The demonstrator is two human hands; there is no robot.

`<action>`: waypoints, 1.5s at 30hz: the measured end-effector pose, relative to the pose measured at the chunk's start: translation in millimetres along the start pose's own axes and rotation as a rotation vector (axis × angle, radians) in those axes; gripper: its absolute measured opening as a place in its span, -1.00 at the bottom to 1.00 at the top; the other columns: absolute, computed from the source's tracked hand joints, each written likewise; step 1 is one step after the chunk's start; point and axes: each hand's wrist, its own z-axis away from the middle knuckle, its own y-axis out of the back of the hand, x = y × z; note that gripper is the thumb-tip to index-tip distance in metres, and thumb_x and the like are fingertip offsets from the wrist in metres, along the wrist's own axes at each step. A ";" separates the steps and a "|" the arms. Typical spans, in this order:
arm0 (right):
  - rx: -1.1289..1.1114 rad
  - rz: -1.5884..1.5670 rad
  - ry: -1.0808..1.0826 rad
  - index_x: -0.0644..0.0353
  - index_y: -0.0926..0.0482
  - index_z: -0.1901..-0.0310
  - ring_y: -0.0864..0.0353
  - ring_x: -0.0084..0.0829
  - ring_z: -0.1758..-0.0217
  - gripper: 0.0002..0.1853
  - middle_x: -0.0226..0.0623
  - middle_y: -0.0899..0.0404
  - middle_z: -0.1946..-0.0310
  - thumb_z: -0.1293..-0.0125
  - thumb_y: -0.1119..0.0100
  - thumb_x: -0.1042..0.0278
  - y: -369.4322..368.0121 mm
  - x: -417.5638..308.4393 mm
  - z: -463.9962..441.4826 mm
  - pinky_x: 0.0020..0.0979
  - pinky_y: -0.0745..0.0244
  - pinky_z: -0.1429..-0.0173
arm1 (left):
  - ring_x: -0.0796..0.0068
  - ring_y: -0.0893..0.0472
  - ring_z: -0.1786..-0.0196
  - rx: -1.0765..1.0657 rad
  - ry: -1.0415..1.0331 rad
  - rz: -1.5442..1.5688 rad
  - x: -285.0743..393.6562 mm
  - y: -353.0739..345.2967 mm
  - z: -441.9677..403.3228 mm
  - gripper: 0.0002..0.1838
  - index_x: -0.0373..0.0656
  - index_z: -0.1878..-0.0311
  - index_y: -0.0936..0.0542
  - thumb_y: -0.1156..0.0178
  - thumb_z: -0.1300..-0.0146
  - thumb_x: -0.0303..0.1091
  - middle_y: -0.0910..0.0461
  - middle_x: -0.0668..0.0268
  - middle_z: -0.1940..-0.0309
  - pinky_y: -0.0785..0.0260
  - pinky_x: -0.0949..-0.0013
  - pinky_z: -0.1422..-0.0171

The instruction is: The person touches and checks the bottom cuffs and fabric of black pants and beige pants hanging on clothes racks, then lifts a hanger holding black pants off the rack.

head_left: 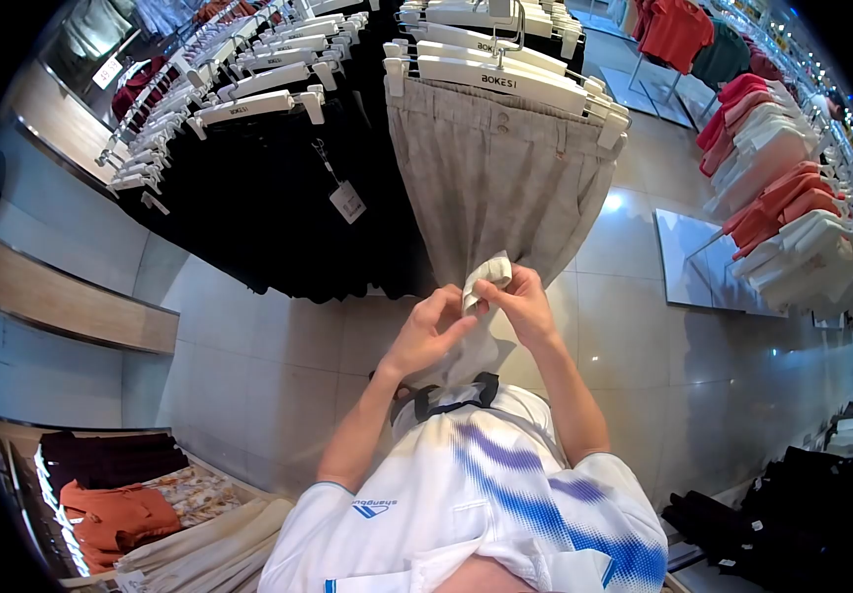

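Light grey-beige trousers (pixel 500 168) hang by the waistband from a white clip hanger (pixel 500 81) in front of me. Their lower end is gathered up toward my body, with a folded edge of cloth (pixel 488 278) between my hands. My right hand (pixel 525 308) pinches this fold between thumb and fingers. On its other side, my left hand (pixel 424 331) has curled fingers and a thumb against the cloth. The part of the trousers under my hands is partly hidden.
Black garments (pixel 268 208) on white hangers fill the rack at left, one with a white tag (pixel 347 202). Coral and white tops (pixel 792 212) hang at right. Folded clothes (pixel 120 519) lie at lower left, and dark garments (pixel 772 514) at lower right.
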 end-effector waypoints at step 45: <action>-0.104 0.779 -0.074 0.30 -0.59 0.23 -0.47 -0.53 0.46 -0.76 -0.29 -0.59 0.46 -0.22 -0.20 0.27 12.5 -18.1 6.2 -0.47 -0.38 0.31 | 0.81 -0.40 0.44 0.234 0.282 0.195 5.4 36.3 -8.7 -0.90 -0.24 0.28 -0.62 -0.23 -0.27 -0.40 -0.53 0.53 0.52 -0.23 0.65 0.34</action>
